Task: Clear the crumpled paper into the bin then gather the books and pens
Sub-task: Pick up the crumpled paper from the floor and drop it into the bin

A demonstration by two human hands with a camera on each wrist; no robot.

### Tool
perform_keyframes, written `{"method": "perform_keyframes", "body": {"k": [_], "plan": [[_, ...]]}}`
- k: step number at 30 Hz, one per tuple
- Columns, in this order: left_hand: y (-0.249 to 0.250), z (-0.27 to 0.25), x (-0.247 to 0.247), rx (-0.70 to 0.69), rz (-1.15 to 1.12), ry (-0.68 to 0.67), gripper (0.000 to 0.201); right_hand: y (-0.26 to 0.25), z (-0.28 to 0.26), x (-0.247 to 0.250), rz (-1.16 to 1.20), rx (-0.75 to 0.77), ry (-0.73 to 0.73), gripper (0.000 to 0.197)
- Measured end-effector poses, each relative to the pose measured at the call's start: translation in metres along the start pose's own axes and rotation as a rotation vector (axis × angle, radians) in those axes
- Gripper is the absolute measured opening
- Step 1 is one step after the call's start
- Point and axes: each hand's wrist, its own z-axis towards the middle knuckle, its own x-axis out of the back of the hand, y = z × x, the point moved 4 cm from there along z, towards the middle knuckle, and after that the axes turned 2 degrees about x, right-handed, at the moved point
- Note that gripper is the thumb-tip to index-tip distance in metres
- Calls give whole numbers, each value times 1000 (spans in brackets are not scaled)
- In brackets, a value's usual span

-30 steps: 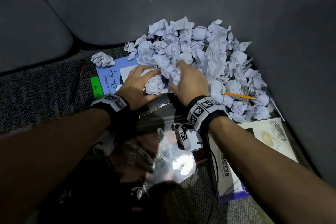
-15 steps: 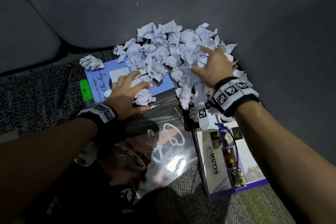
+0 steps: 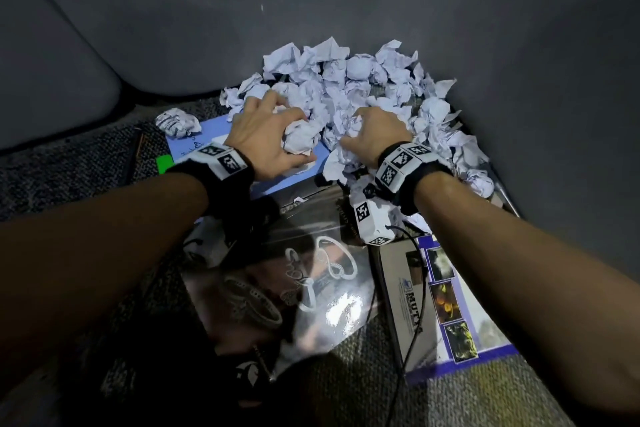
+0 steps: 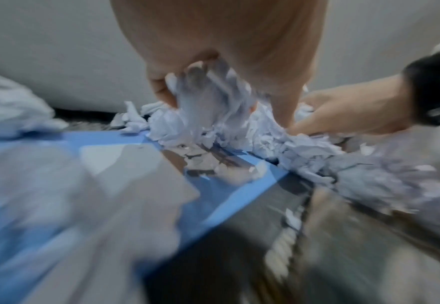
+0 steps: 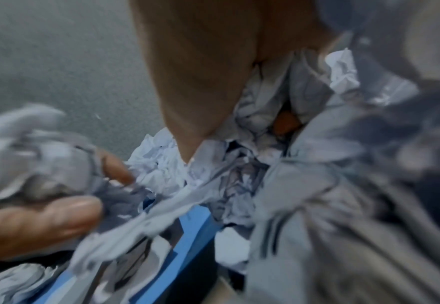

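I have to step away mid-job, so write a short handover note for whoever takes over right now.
Left hand: grips a paper ball at the near edge of the paper pile.
Right hand: fingers curled into the pile, gripping paper.
One stray ball lies left, beside the blue book. The glossy book and picture book lie nearer.
Done: no paper cleared as far as can be seen; no bin in view.
Left: bin all paper, then gather books and pens.

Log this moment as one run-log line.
step: gathering crumpled paper | left hand: grips paper ball | right hand: grips paper | bin: unseen | books: untouched
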Motion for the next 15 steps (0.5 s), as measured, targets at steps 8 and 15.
{"method": "perform_keyframes", "body": {"k": [8,15], "plan": [[14,45,-15,28,38,-77,119,6,-2,-5,12,9,67,63],[2,57,-34,44,215,-144,103,10,2,-12,29,15,113,58]]}}
